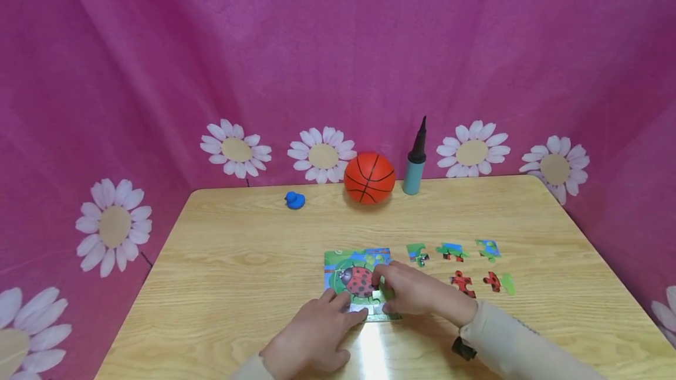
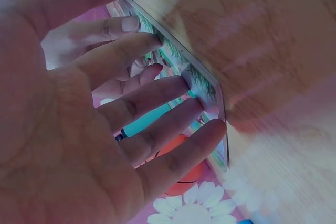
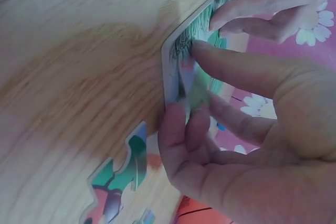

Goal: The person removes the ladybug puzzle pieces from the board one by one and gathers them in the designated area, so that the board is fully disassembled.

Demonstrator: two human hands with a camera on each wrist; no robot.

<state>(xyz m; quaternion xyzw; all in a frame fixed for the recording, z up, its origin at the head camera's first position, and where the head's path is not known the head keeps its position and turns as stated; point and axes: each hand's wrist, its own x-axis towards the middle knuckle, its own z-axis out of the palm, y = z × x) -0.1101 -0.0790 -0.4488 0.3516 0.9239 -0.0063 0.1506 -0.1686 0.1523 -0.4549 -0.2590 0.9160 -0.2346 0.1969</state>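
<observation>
A ladybug jigsaw puzzle [image 1: 331, 259] lies in its shallow tray near the front of the table. My right hand [image 1: 414, 289] is at the tray's right side, pinching a green puzzle piece [image 3: 199, 90] between thumb and fingers, tilted over the lower right corner. My left hand [image 1: 320, 328] stretches its straight fingers to the tray's lower left, fingertips at the edge and surface of the puzzle. Bare grey tray bottom [image 1: 378, 296] shows between the hands. Right of the tray are loose puzzle pieces, among them a red one [image 1: 462, 284] and a green-and-blue one [image 1: 488, 249].
Along the back of the wooden table [image 1: 237, 251] stand a blue rubber duck [image 1: 295, 200], an orange toy basketball [image 1: 369, 178] and a teal hand pump [image 1: 413, 176] with a black nozzle. A pink curtain [image 1: 338, 46] with daisies encloses the table's back and sides.
</observation>
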